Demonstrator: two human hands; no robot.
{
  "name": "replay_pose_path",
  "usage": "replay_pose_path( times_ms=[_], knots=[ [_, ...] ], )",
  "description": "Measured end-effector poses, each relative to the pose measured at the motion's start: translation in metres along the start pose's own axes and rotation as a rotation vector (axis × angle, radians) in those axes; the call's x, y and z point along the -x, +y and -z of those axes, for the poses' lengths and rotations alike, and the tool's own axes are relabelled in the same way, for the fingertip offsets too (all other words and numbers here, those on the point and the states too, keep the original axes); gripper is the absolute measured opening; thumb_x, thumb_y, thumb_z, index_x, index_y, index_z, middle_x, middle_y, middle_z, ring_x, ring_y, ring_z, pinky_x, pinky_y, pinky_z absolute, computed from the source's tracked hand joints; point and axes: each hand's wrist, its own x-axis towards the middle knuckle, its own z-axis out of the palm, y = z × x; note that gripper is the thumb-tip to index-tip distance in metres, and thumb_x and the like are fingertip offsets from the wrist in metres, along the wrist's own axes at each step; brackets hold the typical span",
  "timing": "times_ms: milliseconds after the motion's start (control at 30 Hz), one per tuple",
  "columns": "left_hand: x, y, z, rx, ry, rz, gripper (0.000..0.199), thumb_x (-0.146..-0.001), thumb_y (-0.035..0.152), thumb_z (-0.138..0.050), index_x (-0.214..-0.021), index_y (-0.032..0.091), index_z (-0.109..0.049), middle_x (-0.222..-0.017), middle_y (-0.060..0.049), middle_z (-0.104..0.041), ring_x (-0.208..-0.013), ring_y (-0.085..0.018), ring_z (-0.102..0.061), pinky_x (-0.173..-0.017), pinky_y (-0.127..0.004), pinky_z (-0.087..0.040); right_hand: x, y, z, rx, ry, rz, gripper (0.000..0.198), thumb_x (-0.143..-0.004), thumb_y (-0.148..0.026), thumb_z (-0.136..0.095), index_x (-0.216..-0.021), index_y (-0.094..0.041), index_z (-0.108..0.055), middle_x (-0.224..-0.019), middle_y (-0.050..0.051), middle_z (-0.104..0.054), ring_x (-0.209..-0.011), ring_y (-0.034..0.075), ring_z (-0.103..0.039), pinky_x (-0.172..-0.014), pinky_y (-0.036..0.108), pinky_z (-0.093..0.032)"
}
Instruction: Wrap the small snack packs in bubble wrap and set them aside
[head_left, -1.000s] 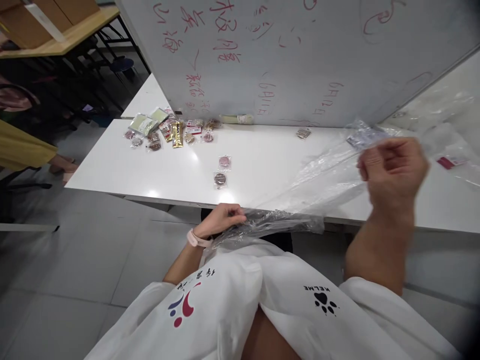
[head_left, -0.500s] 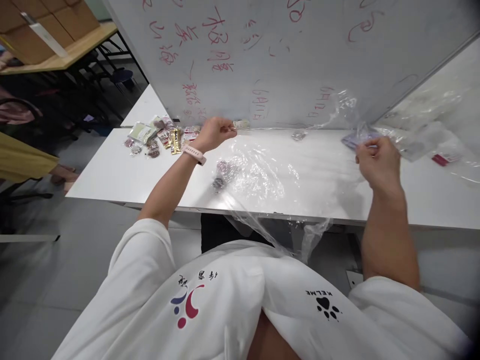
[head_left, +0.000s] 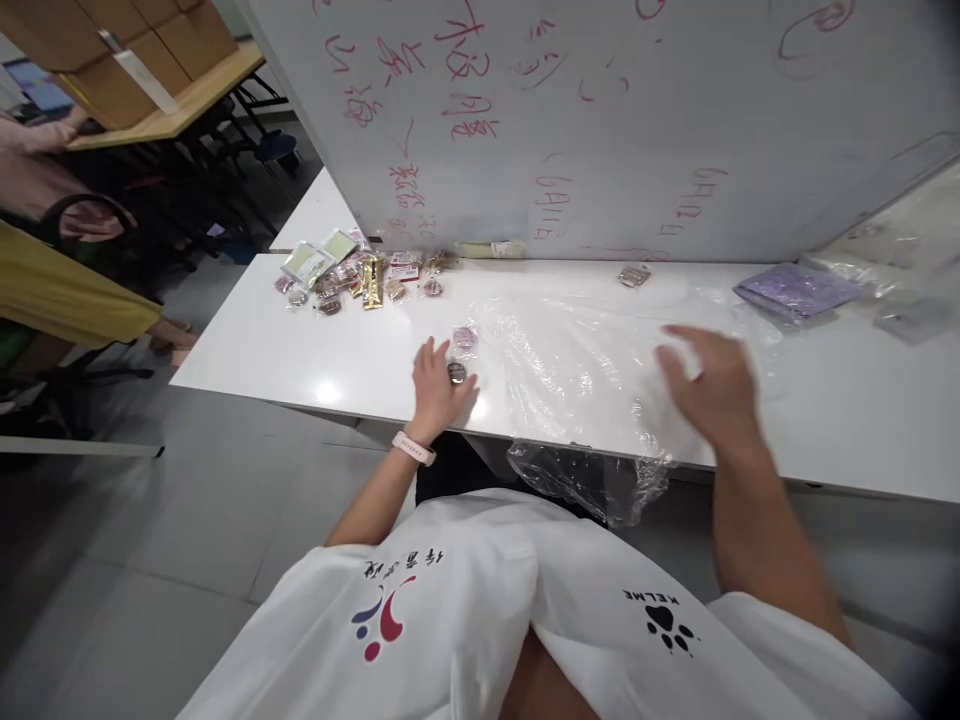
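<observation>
My left hand (head_left: 437, 388) is on the white table with fingers spread, beside a small dark wrapped snack (head_left: 457, 373). Just beyond it lies a pink wrapped snack (head_left: 465, 338). A clear plastic bag (head_left: 570, 350) is spread flat across the middle, its near end hanging over the table's front edge. Over the bag's right part my right hand (head_left: 709, 385) hovers, thumb and fingers apart, slightly blurred, with nothing in it. Behind the bag sits a small brown wrapped snack (head_left: 634, 275). Toward the back right lies a purple flat packet (head_left: 796, 290).
A whiteboard (head_left: 600, 130) with red writing stands along the table's back edge. Several wrapped snacks (head_left: 330, 280) are heaped at the left, and a pale green packet (head_left: 491, 249) lies against the board. Other people sit at the far left near cardboard boxes (head_left: 135, 60).
Both hands have let go of the clear plastic bag, which now lies flatter. My left hand came down toward the dark snack; my right moved nearer, away from the purple packet.
</observation>
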Motion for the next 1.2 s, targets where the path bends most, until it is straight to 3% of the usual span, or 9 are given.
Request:
replay_pose_path(
  times_ms=[33, 100, 167, 300, 467, 667, 833, 1000, 1200],
  knots=[
    [0.003, 0.002, -0.012, -0.014, -0.065, -0.011, 0.080, -0.087, 0.049, -0.062, -0.151, 0.017, -0.026, -0.162, -0.023, -0.021, -0.151, -0.042, -0.014, -0.116, -0.063, -0.025, 0.012, -0.018, -0.012, -0.079, -0.142, 0.079, 0.048, -0.098, -0.049, -0.039, -0.136, -0.026, -0.058, -0.136, 0.009, -0.061, -0.127, 0.028, -0.054, -0.109, 0.050, -0.037],
    [-0.006, 0.003, -0.029, -0.045, -0.140, -0.023, 0.088, -0.088, 0.054, -0.058, -0.156, 0.021, -0.014, -0.167, -0.019, -0.007, -0.154, -0.041, 0.000, -0.119, -0.065, -0.015, 0.034, -0.046, -0.039, -0.072, -0.373, 0.138, 0.055, -0.100, -0.055, -0.029, -0.146, -0.032, -0.049, -0.154, 0.005, -0.045, -0.142, 0.029, -0.040, -0.113, 0.054, -0.033],
    [-0.027, 0.000, -0.035, -0.082, -0.185, -0.040, 0.080, -0.092, 0.053, -0.051, -0.157, 0.024, -0.015, -0.168, -0.014, -0.009, -0.155, -0.039, 0.001, -0.120, -0.064, -0.011, 0.048, -0.059, -0.065, 0.023, -0.476, 0.144, 0.060, -0.101, -0.057, -0.021, -0.151, -0.033, -0.043, -0.162, 0.003, -0.030, -0.151, 0.030, -0.025, -0.118, 0.055, -0.025],
    [-0.069, -0.019, -0.024, -0.164, -0.269, -0.133, 0.062, -0.097, 0.046, -0.042, -0.154, 0.027, -0.030, -0.162, -0.008, -0.033, -0.151, -0.037, -0.020, -0.120, -0.062, -0.014, 0.046, -0.053, -0.090, 0.159, -0.476, 0.137, 0.063, -0.102, -0.058, -0.013, -0.156, -0.034, -0.034, -0.166, 0.000, -0.018, -0.155, 0.026, -0.012, -0.124, 0.053, -0.013],
    [-0.084, -0.038, -0.015, -0.209, -0.151, -0.180, 0.048, -0.098, 0.026, -0.035, -0.144, 0.024, -0.048, -0.150, -0.008, -0.050, -0.140, -0.028, -0.040, -0.114, -0.047, -0.030, 0.005, -0.047, -0.103, 0.177, -0.483, 0.114, 0.067, -0.101, -0.060, -0.008, -0.157, -0.033, -0.030, -0.167, -0.001, -0.014, -0.155, 0.024, -0.009, -0.124, 0.053, -0.012],
    [-0.082, -0.051, -0.014, -0.184, -0.039, -0.048, 0.052, -0.089, 0.013, -0.037, -0.138, 0.023, -0.051, -0.143, -0.008, -0.055, -0.136, -0.027, -0.043, -0.112, -0.046, -0.031, -0.031, -0.052, -0.122, 0.179, -0.448, 0.082, 0.068, -0.101, -0.059, -0.007, -0.157, -0.030, -0.032, -0.167, 0.000, -0.017, -0.155, 0.025, -0.012, -0.124, 0.054, -0.012],
    [-0.089, -0.042, -0.020, -0.149, -0.039, -0.011, 0.060, -0.089, 0.035, -0.053, -0.147, 0.023, -0.040, -0.140, -0.013, -0.056, -0.136, -0.033, -0.039, -0.114, -0.056, -0.023, -0.033, -0.050, -0.126, 0.174, -0.424, 0.074, 0.069, -0.100, -0.059, -0.007, -0.157, -0.030, -0.033, -0.167, 0.000, -0.018, -0.154, 0.026, -0.013, -0.124, 0.054, -0.012],
    [-0.101, -0.032, -0.022, -0.250, -0.046, -0.067, 0.038, -0.092, 0.047, -0.055, -0.123, 0.025, -0.060, -0.127, -0.013, -0.060, -0.122, -0.035, -0.047, -0.100, -0.050, -0.036, -0.030, -0.053, -0.127, 0.180, -0.437, 0.039, 0.068, -0.100, -0.059, -0.007, -0.158, -0.031, -0.028, -0.167, -0.002, -0.015, -0.154, 0.028, -0.011, -0.124, 0.057, -0.011],
    [-0.091, -0.067, 0.000, -0.371, -0.062, -0.085, 0.030, -0.098, 0.038, -0.043, -0.112, 0.018, -0.060, -0.115, -0.017, -0.061, -0.114, -0.034, -0.050, -0.094, -0.046, -0.038, -0.024, -0.074, -0.132, 0.146, -0.464, -0.034, 0.084, -0.093, -0.075, -0.011, -0.160, -0.026, -0.023, -0.168, 0.005, -0.005, -0.154, 0.036, 0.003, -0.119, 0.068, -0.001]
  ],
)
